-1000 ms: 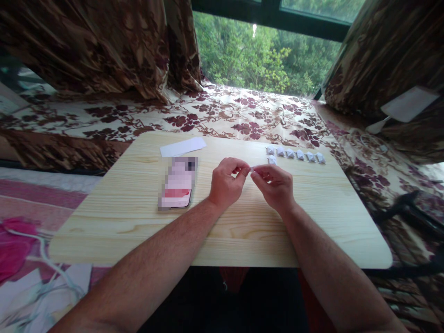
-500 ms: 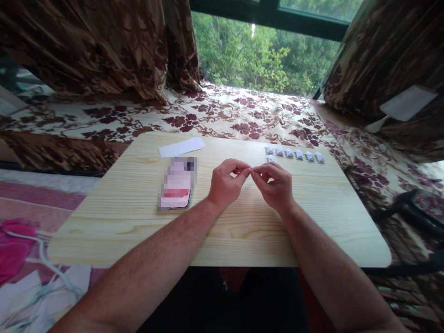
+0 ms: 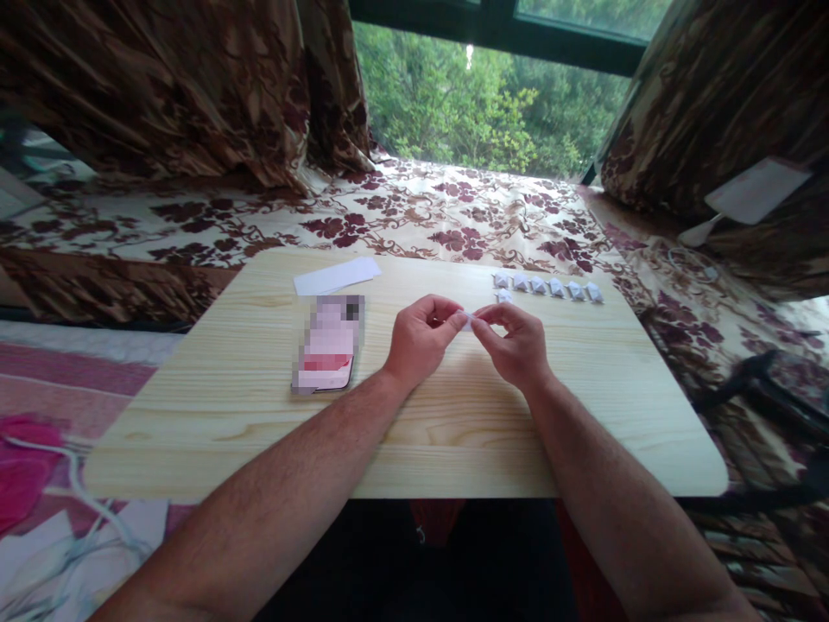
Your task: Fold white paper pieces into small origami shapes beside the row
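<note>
Between my fingertips is a small piece of folded white paper (image 3: 468,321), mostly covered by the fingers. My left hand (image 3: 424,337) pinches it from one side with thumb and forefinger. On the other side my right hand (image 3: 515,339) is closed on it in the same way. Just beyond the right hand stand several small folded white paper pieces (image 3: 538,284) in a row, with one more paper piece (image 3: 503,295) in front of the row's left end. White paper strips (image 3: 337,276) lie overlapping at the table's far left.
A phone (image 3: 327,344), blurred in the picture, lies on the wooden table (image 3: 213,415) left of my left hand. Floral cloth (image 3: 466,212) covers the ledge behind, below a window. Loose papers and a white cable (image 3: 78,471) lie beyond the table at lower left.
My fingertips have shifted slightly and more of the white paper now shows between them. The view has moved a little; the things on the table stay put.
</note>
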A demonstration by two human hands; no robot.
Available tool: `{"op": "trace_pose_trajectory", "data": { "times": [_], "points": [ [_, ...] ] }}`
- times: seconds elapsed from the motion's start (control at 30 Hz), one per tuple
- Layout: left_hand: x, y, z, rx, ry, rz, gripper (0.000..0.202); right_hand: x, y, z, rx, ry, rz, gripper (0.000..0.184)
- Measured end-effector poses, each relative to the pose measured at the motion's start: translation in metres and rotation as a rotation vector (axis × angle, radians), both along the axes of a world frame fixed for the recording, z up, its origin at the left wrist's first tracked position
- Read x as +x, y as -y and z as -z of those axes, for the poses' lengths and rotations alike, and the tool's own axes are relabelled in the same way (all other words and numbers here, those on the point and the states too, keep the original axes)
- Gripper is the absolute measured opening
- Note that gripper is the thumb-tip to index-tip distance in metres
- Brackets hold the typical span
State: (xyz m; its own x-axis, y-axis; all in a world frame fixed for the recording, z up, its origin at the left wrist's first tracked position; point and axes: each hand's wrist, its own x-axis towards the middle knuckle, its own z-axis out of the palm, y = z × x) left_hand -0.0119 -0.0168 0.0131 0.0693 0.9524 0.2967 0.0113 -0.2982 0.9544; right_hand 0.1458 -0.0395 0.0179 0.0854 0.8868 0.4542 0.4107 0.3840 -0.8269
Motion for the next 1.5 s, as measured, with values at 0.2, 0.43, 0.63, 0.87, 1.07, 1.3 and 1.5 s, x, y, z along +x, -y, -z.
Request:
{"op": "trace_pose_trajectory", "data": {
  "times": [0.2, 0.43, 0.63, 0.87, 1.07, 1.3, 1.5],
  "points": [
    [0.002, 0.0003, 0.0003, -0.045, 0.036, -0.018, 0.025, -0.0014, -0.0019, 0.0023, -0.022, -0.084, -0.019, 0.013],
    [0.0014, -0.0012, -0.0021, -0.068, 0.111, -0.016, 0.024, 0.0, -0.0016, -0.0006, -0.131, -0.257, -0.13, 0.019],
    [0.0003, -0.0027, -0.0032, -0.078, 0.134, -0.02, 0.023, -0.0029, -0.0016, -0.0004, -0.192, -0.262, -0.176, 0.02],
    [0.0009, -0.0023, -0.0031, -0.086, 0.135, -0.004, 0.023, -0.0035, -0.003, -0.0011, -0.214, -0.277, -0.129, 0.017],
    [0.0004, -0.0018, -0.0011, -0.087, 0.126, 0.014, 0.024, -0.0022, -0.005, -0.0004, -0.219, -0.282, -0.103, 0.015],
    [0.0004, -0.0034, 0.003, -0.085, 0.122, 0.026, 0.027, -0.0025, -0.0049, -0.0021, -0.233, -0.283, -0.086, 0.012],
    [-0.0006, -0.0044, 0.0031, -0.099, 0.084, 0.045, 0.031, -0.0019, -0.0054, -0.0009, -0.228, -0.288, -0.087, 0.012]
  ]
}}
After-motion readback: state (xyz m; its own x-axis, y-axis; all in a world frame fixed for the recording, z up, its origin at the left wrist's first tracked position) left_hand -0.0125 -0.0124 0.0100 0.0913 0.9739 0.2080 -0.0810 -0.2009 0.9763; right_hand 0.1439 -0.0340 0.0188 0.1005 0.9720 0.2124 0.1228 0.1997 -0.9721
